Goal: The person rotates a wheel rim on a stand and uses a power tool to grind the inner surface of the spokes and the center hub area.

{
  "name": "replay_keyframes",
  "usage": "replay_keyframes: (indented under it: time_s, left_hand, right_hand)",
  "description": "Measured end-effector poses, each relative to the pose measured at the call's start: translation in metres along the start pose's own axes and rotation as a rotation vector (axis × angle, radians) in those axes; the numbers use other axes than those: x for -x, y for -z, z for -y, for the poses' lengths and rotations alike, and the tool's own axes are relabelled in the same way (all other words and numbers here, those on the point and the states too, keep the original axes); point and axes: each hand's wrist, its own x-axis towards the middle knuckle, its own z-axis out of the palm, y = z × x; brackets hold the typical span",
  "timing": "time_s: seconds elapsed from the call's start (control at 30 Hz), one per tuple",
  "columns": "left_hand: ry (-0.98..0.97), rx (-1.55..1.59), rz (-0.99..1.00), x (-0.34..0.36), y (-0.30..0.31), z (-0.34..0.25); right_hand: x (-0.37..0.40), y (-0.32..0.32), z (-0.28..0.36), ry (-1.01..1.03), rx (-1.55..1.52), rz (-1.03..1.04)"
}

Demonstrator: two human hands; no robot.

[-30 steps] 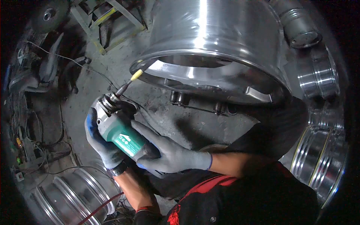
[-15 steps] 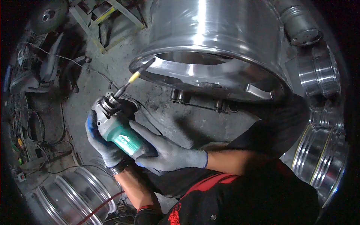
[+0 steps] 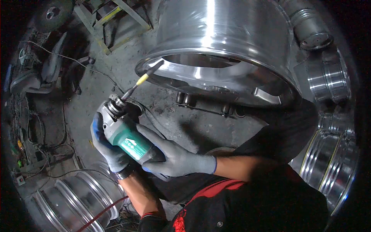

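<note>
Between my gloved hands is a green and grey angle grinder (image 3: 133, 143), tilted with its head up and to the right. My left hand (image 3: 103, 141) wraps the metal gear head from the left side. Around the rear of the body, my right hand (image 3: 174, 152) is closed. A long shaft with a yellow band (image 3: 142, 79) sticks out of the head, and its dark tip overlaps the near rim of a shiny metal wheel rim (image 3: 228, 42) in this view. The wheel rim lies on its side above rollers, its open face with cut-outs towards me.
Rollers on a bar (image 3: 205, 106) sit under the wheel rim. More wheel rims stand at the right (image 3: 328, 162) and lower left (image 3: 79, 197). A cable (image 3: 77, 62) crosses the floor, and a metal frame stand (image 3: 112, 23) is at the back.
The grinder and both hands have shifted slightly right, with the shaft's tip a little further over the wheel rim's edge. The grip is the same.
</note>
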Motion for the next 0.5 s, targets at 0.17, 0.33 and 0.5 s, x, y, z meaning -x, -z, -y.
replay_keyframes:
  time_s: [0.17, 0.33, 0.5]
  left_hand:
    - [-0.083, -0.129, -0.074, -0.004, 0.006, 0.005]
    - [-0.067, 0.031, -0.071, -0.005, 0.007, 0.001]
    - [-0.054, -0.057, -0.085, -0.010, 0.033, 0.004]
  right_hand:
    - [0.000, 0.000, 0.000, 0.013, 0.054, -0.029]
    - [-0.005, 0.002, -0.002, -0.101, -0.100, 0.081]
    - [-0.009, 0.005, 0.002, -0.264, -0.162, 0.159]
